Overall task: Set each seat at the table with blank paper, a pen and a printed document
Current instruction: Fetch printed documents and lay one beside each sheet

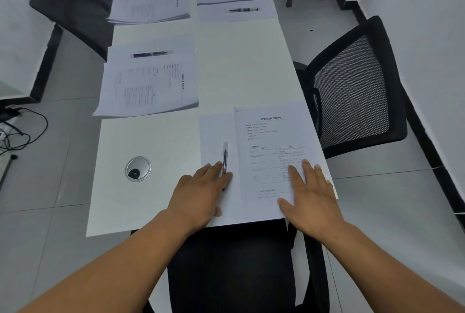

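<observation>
Black chair seat [231, 270] sits tucked under the near end of the white table [156, 202], just below both forearms. To finish this place well, the sheets should be squared to the table edge and the pen left parallel beside the print. Left hand [201, 194] lies on the blank paper [216, 131], fingers fairly straight, fingertips [226, 177] on the lower end of the pen [224, 156]; whether it pinches or merely touches it is hard to tell. Right hand [312, 202] is spread flat, pressing on the printed document [271, 136], which overlaps the blank sheet's right side. Three farther places already look set
</observation>
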Demonstrator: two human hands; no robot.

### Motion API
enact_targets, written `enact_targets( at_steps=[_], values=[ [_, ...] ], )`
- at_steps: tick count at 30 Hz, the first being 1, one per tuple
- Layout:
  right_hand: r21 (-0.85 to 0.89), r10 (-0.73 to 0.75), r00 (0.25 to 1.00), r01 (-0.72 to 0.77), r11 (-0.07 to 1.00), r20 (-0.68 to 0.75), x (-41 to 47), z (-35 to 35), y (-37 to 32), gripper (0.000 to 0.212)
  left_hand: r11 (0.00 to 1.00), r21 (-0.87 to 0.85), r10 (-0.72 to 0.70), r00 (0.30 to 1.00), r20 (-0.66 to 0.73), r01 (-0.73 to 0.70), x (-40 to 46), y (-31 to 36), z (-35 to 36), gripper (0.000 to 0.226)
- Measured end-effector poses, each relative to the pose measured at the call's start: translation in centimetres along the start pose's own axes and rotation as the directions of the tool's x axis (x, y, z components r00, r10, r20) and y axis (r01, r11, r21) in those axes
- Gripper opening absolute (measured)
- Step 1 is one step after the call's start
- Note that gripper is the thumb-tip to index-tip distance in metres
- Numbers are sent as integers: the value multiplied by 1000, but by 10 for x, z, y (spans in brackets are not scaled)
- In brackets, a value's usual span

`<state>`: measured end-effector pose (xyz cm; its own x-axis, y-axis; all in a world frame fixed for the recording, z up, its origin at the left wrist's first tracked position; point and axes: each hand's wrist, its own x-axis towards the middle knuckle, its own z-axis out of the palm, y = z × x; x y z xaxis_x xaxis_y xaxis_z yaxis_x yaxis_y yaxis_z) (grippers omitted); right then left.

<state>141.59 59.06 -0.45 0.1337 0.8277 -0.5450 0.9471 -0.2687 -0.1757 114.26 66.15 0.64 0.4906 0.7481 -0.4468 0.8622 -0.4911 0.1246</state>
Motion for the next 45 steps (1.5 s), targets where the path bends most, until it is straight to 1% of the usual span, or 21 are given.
enact_targets(
  at_steps=[5,11,19,24,31,37,45],
  values=[
    [-7,1,1000,-1,1000,-6,-6,4,1,90,1000,-15,-5,1000,-10,5,1,-1,4,101],
    [2,2,1000,-1,1000,-17,-8,7,4,91,1000,11,9,1000,-29,-9,1,0,3,100],
    [7,5,1000,-4,1000,-22,-4,4,5,91,1000,-9,-11,1000,-19,10,2,-1,5,101],
    [-8,0,1000,0,1000,-31,-7,0,4,93,1000,8,-3,1000,-27,4,0,0,3,100],
    [-14,-15,998,14,1000,-62,-18,-7,-2,93,998,-47,-44,999,-29,43,-12,-1,-7,100],
    [-32,-64,995,62,998,-71,-42,-11,-19,91,995,-72,-73,997,-21,72,-31,3,-17,103],
    [-58,-155,981,150,987,-113,-86,-34,-50,86,987,-118,-120,989,-82,110,-72,14,-48,100]
  ],
)
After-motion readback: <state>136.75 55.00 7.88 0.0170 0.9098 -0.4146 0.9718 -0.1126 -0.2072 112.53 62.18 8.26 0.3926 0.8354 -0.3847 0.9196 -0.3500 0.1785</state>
